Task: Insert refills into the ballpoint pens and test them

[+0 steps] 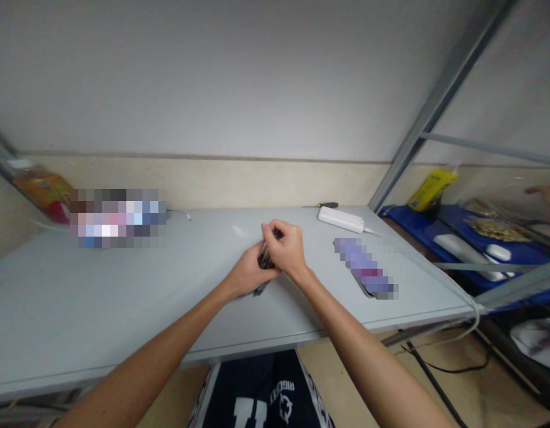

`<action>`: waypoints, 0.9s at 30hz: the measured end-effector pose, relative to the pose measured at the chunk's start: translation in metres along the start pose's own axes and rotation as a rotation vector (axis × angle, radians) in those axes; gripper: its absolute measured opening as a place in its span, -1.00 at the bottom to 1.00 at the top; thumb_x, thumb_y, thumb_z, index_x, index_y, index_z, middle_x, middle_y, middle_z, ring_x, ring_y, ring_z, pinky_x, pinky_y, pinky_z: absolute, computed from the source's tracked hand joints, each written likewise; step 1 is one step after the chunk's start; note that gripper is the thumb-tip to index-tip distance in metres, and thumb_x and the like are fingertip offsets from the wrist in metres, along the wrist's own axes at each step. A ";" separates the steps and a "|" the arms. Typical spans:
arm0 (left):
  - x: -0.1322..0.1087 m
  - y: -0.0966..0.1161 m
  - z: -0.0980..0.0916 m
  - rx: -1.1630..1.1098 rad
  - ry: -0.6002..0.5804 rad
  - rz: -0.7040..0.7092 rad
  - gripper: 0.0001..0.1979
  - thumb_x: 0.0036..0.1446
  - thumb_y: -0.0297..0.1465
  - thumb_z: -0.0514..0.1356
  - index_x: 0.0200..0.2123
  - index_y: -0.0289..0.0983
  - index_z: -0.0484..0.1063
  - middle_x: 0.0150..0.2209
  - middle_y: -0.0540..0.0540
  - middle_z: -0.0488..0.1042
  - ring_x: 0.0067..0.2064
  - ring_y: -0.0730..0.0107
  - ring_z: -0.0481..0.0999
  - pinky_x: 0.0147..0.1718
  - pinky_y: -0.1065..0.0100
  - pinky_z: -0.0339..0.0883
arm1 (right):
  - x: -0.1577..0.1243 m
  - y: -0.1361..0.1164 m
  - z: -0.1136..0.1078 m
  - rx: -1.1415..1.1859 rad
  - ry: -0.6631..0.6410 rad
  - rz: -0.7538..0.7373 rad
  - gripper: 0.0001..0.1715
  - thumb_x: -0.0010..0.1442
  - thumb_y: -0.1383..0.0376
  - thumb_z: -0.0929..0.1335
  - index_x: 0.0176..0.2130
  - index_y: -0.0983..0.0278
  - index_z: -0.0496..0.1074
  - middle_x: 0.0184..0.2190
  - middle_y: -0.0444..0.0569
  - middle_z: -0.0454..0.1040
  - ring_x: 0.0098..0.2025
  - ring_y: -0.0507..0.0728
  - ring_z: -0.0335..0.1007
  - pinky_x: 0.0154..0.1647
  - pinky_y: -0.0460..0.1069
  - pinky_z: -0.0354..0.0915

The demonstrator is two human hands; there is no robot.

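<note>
A dark bundle (266, 257) of what look like slim sticks or pens is held over the near middle of the table (123, 285), tilted, its top leaning toward one o'clock and a dark end showing below the hands at seven; the person's left hand (249, 267) is wrapped round its middle, fingers clamped on it; the right hand (289, 246) is curled over the upper end, thumb and fingers closed on it, though the fingertips are partly hidden; the step in hand seems to be two-handed handling of the bundle's top, and the next move likely calls for a steady left grip while the right fingers work; outward from the bundle, a flat slab with a blurred face (364, 270) lies at three o'clock, a white power strip (340, 220) and a screwdriver (328, 205) near two; farther off, a blurred-out object (117, 217) and a bottle (46, 189) stand between nine and ten, a yellow packet (433, 189) between two and three.
</note>
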State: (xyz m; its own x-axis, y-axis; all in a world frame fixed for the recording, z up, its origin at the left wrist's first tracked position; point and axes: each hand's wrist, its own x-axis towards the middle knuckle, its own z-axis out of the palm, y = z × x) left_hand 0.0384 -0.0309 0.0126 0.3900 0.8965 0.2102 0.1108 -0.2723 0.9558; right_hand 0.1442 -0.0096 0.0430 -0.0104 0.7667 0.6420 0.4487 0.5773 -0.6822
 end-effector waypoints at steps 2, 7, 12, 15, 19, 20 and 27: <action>0.001 -0.001 -0.002 0.073 0.026 0.033 -0.58 -0.15 -0.50 0.19 -0.12 -0.33 0.29 -0.27 -0.07 0.46 -0.23 0.39 0.45 -0.25 0.38 0.33 | 0.000 0.004 0.002 0.040 0.022 0.039 -0.62 0.13 0.22 0.26 -0.65 0.28 0.22 -0.70 -0.23 0.13 -0.59 -0.04 0.06 -0.51 -0.11 0.02; 0.000 0.001 -0.006 0.581 0.140 -0.020 -0.70 -0.12 -0.42 0.19 -0.24 -0.29 0.27 -0.34 -0.07 0.45 -0.31 0.31 0.45 -0.31 0.33 0.30 | -0.002 0.015 0.011 0.104 0.093 0.172 -0.61 0.13 0.20 0.24 -0.66 0.28 0.25 -0.70 -0.23 0.15 -0.58 -0.03 0.08 -0.50 -0.11 0.04; -0.003 0.007 -0.002 1.107 0.167 -0.100 -0.77 0.03 -0.32 0.10 -0.23 -0.29 0.26 -0.27 -0.22 0.45 -0.19 0.12 0.46 -0.30 0.25 0.31 | -0.006 0.026 0.023 0.146 0.105 0.348 -0.62 0.11 0.19 0.23 -0.65 0.28 0.27 -0.70 -0.21 0.23 -0.58 -0.01 0.13 -0.49 -0.10 0.08; -0.005 0.010 0.000 1.255 0.114 -0.158 -0.77 0.07 -0.36 0.04 -0.19 -0.30 0.27 -0.25 -0.26 0.45 -0.18 0.09 0.47 -0.33 0.25 0.32 | -0.008 0.030 0.028 0.142 0.053 0.364 -0.61 0.11 0.18 0.22 -0.66 0.27 0.27 -0.70 -0.22 0.24 -0.57 -0.01 0.15 -0.47 -0.10 0.09; -0.006 0.013 -0.007 1.297 0.058 -0.232 -0.71 0.04 -0.41 0.02 -0.13 -0.34 0.27 -0.25 -0.30 0.47 -0.20 0.07 0.50 -0.32 0.23 0.32 | -0.008 0.034 0.032 0.190 -0.072 0.359 -0.61 0.14 0.11 0.21 -0.58 0.27 0.31 -0.63 -0.20 0.32 -0.52 0.00 0.23 -0.40 -0.10 0.15; -0.005 0.013 -0.011 1.294 0.047 -0.251 -0.71 0.04 -0.40 0.02 -0.14 -0.34 0.28 -0.26 -0.31 0.48 -0.20 0.06 0.50 -0.31 0.22 0.32 | -0.009 0.035 0.033 0.205 -0.090 0.365 -0.62 0.14 0.09 0.21 -0.54 0.27 0.32 -0.60 -0.19 0.35 -0.49 0.01 0.26 -0.38 -0.10 0.17; -0.001 0.013 -0.049 1.251 0.017 -0.520 -0.64 0.00 -0.23 0.02 -0.19 -0.28 0.40 -0.23 -0.28 0.52 -0.21 0.09 0.52 -0.32 0.27 0.32 | -0.014 0.049 0.024 0.128 -0.058 0.324 -0.72 0.12 0.14 0.25 -0.25 0.29 0.32 -0.38 -0.05 0.43 -0.28 0.08 0.34 -0.19 -0.02 0.22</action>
State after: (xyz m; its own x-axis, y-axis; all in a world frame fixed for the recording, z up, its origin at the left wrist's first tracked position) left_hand -0.0052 -0.0182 0.0349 0.0384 0.9938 -0.1044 0.9945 -0.0277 0.1014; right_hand 0.1450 0.0148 -0.0080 0.0616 0.9282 0.3668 0.3215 0.3295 -0.8877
